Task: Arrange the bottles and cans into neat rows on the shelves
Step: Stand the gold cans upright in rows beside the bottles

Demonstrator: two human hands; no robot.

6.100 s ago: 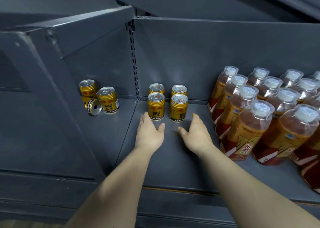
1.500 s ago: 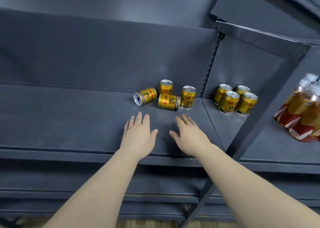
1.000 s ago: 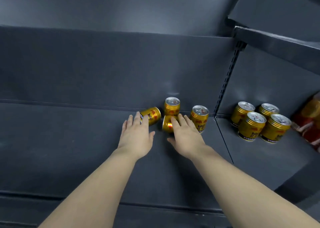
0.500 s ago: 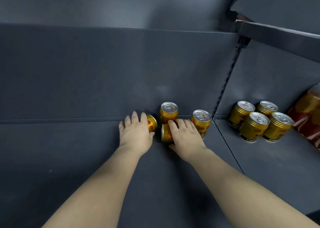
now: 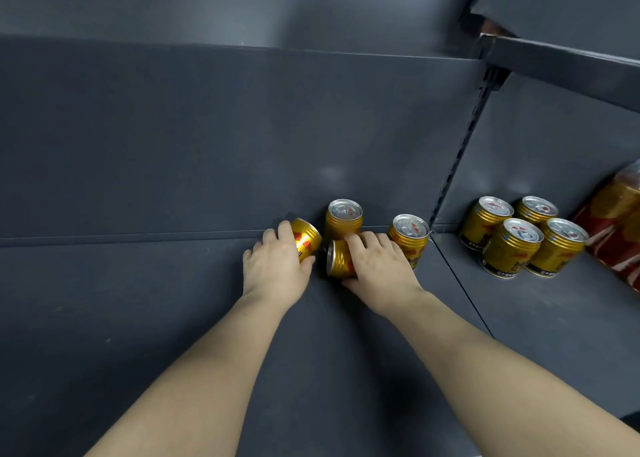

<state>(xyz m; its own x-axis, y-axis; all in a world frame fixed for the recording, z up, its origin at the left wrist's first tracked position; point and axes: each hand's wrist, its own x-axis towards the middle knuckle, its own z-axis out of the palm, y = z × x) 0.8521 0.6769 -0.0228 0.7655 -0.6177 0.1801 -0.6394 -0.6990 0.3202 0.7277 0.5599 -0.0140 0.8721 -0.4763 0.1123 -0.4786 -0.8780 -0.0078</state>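
Shelf (image 5: 138, 318), 12 o'clock: left tipped can (image 5: 306, 238) and right tipped can (image 5: 336, 259) lie sideways, axes roughly 9-to-3. Left hand (image 5: 277, 267) curls around the first, right hand (image 5: 379, 267) around the second (each nearest its own).

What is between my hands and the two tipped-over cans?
Nothing visible. The left hand grips the left tipped can and the right hand grips the right tipped can, which lies just in front of an upright can.
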